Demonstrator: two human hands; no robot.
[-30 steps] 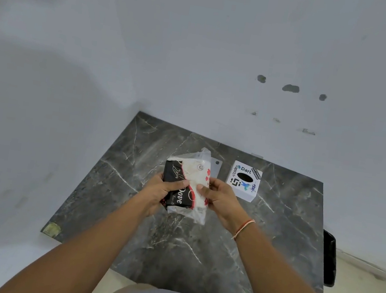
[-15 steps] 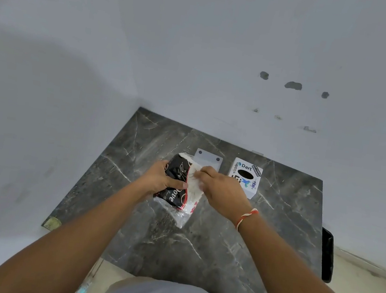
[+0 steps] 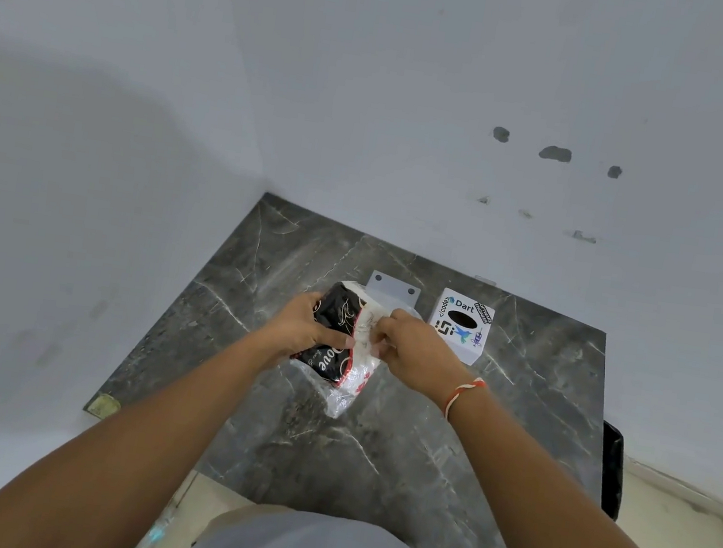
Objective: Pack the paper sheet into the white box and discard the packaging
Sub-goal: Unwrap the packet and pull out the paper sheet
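A black, red and white plastic tissue packet (image 3: pixel 339 354) is held just above the dark marble table (image 3: pixel 396 441). My left hand (image 3: pixel 303 330) grips its black left side. My right hand (image 3: pixel 409 350) pinches the white plastic at the packet's upper right. The paper inside is hidden by the wrapper. The white box (image 3: pixel 461 325), with stickers and a dark oval slot on top, stands on the table just right of my right hand.
A flat grey plate (image 3: pixel 394 288) with two holes lies behind the packet. White walls close off the table at the back and left. A black object (image 3: pixel 610 471) hangs off the table's right edge. Pale floor lies to the right.
The packet has tilted and lowered toward the table. My right hand has moved from the packet's middle to its upper right part and now pinches the plastic there.
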